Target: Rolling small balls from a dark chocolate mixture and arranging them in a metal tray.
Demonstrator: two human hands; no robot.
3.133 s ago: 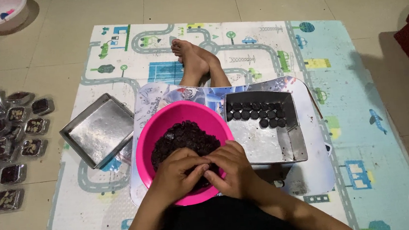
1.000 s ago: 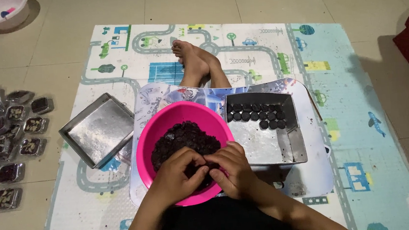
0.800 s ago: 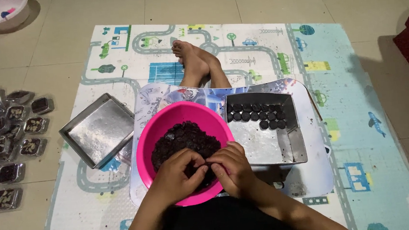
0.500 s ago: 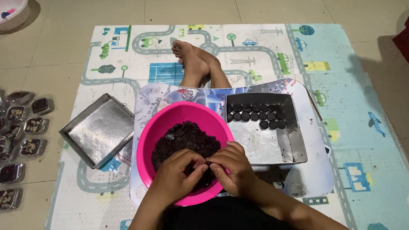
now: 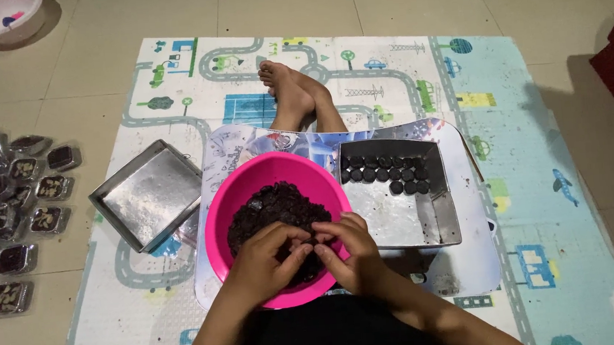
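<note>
Over the pink bowl [image 5: 215, 216] of dark mixture [image 5: 270, 208], the left hand [image 5: 263, 263] and right hand [image 5: 350, 253] pinch one small lump together, shaping it. Placement in the metal tray [image 5: 398, 220], beside the finished discs [image 5: 387, 175], likely follows.
</note>
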